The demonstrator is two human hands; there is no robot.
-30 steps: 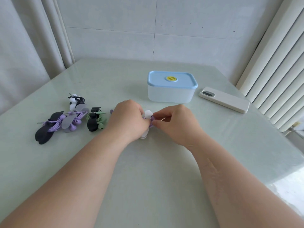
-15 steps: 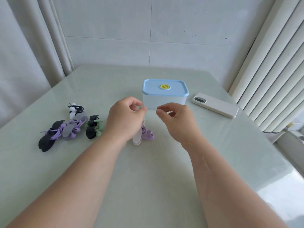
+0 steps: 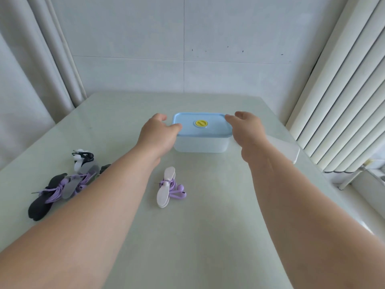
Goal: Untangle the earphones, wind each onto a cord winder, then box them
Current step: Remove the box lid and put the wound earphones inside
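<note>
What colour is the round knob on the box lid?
Yellow knob, on the light blue lid; head view.

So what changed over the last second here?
Both hands let go of the white winder, leaving it on the table, and reached forward to the box: left hand grips its lid edge, right hand touches its far corner. The other wound earphones stayed put.

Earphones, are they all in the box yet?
Not yet. Done: the purple earphones are wound on a white winder, like the wound bundles on the left. In hand: left hand and right hand grip the blue-lidded box, still closed. Left: open it, put them in.
</note>
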